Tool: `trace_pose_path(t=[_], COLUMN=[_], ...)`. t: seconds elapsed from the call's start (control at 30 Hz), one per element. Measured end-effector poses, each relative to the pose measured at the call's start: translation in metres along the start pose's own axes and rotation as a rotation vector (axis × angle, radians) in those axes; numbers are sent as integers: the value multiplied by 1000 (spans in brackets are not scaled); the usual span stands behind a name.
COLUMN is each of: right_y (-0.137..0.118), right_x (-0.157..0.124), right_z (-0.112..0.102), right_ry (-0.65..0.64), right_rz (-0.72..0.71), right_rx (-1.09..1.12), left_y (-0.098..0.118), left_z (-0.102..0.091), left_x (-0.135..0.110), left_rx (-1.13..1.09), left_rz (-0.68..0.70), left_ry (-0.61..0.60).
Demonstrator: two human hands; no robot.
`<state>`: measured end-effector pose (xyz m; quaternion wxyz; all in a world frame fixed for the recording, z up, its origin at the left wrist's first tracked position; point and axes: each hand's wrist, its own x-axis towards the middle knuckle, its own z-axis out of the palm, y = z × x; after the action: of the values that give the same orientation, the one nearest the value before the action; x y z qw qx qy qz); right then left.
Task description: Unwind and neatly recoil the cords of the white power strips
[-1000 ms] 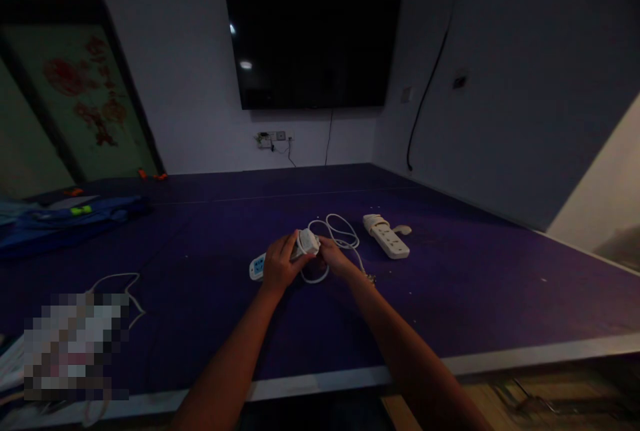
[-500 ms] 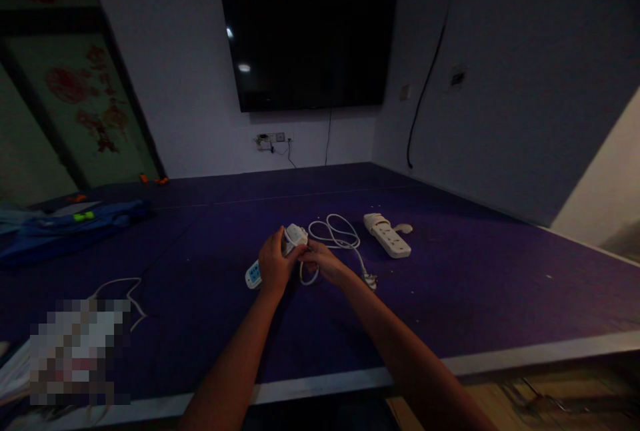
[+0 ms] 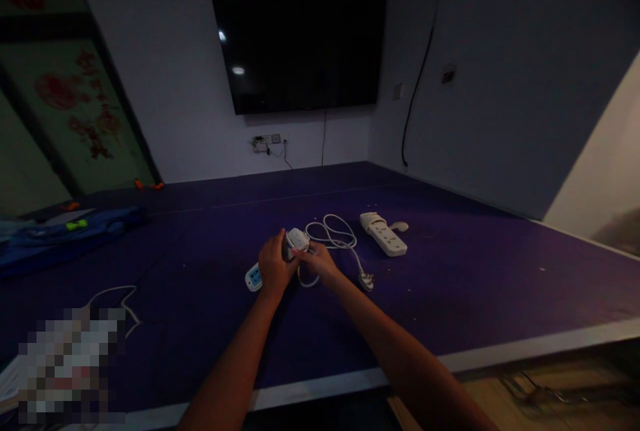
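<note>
At the near edge of the counter (image 3: 325,387), both bare forearms reach forward over the purple top and meet a little way in. The left hand (image 3: 273,269) is closed around the middle of a white power strip (image 3: 299,240), whose blue-marked end sticks out below the fist. The right hand (image 3: 316,261) sits just beside it, touching the strip's far end. Its fingers are pinched shut on the white cord (image 3: 335,234) where it leaves the strip, as far as the dim light shows.

A loop of that cord hangs under the right hand. More loops lie loose on the counter just beyond, and the plug (image 3: 367,280) rests to the right of the wrist.

The step in hand looks like working the cord at the strip's end, one hand steadying and the other gripping. Further handling would call for a firm left grip and enough slack in the loops, with the plug free to trail.

Off to the left lies another thin cable (image 3: 113,294). Past the loops, a second power strip (image 3: 384,236) lies apart from the hands, and a blue bundle (image 3: 70,234) sits far left. On the back wall hang a dark television (image 3: 300,51) and a wall socket (image 3: 267,141) below it.
</note>
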<state>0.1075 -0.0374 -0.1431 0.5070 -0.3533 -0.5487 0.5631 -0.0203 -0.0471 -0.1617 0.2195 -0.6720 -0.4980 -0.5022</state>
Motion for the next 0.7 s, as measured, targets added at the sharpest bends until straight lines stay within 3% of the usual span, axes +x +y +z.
trace_pose_path(t=[0.1, 0.2, 0.47, 0.7], right_y=[-6, -8, -3, -8], right_x=[-2, 0, 8, 5], right_z=[3, -2, -21, -21], right_ry=[113, 148, 22, -26], right_rz=[-41, -46, -35, -36], right_rx=[34, 46, 37, 39], left_y=[2, 3, 0, 1], left_z=[-1, -3, -5, -16], left_x=[2, 2, 2, 6], left_rx=[-47, -67, -86, -29], left_rz=[-31, -30, -104, 3], left_ry=[-10, -61, -276, -339])
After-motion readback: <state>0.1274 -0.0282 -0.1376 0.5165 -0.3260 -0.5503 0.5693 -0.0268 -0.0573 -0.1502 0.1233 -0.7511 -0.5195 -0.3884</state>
